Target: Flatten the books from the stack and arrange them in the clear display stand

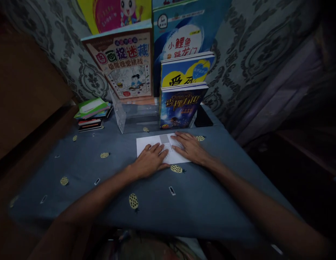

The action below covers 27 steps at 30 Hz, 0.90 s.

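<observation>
A white sheet or thin booklet [145, 143] lies flat on the table, with a grey patch and some fine print near its middle. My left hand [152, 159] rests on its left part, fingers stretched out over the paper. On the right part lies my right hand [191, 148], its fingers also extended and flat. Neither hand is wrapped round anything. The print under my fingers is partly hidden and too small to read.
Behind the paper, a clear acrylic rack [138, 122] holds several books, a dark blue book [180, 106] foremost. A small stack of booklets [92, 112] sits at the left rear. A flat black object [203, 117] lies behind the rack's right side. Pineapple-print cloth [108, 191] covers the table.
</observation>
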Motion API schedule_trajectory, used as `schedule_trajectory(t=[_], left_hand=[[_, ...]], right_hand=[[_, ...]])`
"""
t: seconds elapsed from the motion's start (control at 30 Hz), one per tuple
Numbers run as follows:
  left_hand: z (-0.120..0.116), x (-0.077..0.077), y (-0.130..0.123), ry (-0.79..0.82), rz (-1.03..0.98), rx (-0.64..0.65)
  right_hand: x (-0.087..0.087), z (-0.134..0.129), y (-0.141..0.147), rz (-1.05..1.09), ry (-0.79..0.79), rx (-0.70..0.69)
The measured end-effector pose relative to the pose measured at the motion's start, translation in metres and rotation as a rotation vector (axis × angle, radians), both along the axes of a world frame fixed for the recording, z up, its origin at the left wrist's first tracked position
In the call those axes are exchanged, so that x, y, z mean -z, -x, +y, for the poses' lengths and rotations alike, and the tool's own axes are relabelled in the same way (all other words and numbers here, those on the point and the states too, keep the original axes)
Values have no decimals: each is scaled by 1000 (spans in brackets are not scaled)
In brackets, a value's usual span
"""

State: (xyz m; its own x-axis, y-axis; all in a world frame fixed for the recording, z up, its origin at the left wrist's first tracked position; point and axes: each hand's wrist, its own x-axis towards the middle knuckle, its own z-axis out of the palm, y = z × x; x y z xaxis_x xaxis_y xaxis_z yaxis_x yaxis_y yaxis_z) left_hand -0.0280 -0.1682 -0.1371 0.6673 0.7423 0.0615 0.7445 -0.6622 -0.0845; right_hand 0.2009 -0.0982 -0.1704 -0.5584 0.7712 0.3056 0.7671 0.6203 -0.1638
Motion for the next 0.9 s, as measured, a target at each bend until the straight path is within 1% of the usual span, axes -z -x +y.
schedule_trajectory(t=[0.13, 0.23, 0.43, 0.53, 0.6, 0.73, 0.9], left_hand=[[-2, -7, -4, -23, 125, 14], [-4, -17, -6, -14, 164, 52], [-7, -43, -3, 137, 186, 116], [-12, -52, -1, 196, 213, 133], [-17, -54, 0, 206, 220, 139], [-29, -52, 0, 236, 221, 152], [-40, -50, -2, 337, 213, 84]], right_hand=[[7, 6, -4, 8, -1, -34], [9, 8, -5, 17, -4, -35], [6, 4, -5, 36, -47, -63], [3, -8, -7, 40, -81, -76], [1, -19, -10, 33, -89, -74], [-3, -43, -17, 44, -75, -46], [-10, -74, -24, 62, -34, -18]])
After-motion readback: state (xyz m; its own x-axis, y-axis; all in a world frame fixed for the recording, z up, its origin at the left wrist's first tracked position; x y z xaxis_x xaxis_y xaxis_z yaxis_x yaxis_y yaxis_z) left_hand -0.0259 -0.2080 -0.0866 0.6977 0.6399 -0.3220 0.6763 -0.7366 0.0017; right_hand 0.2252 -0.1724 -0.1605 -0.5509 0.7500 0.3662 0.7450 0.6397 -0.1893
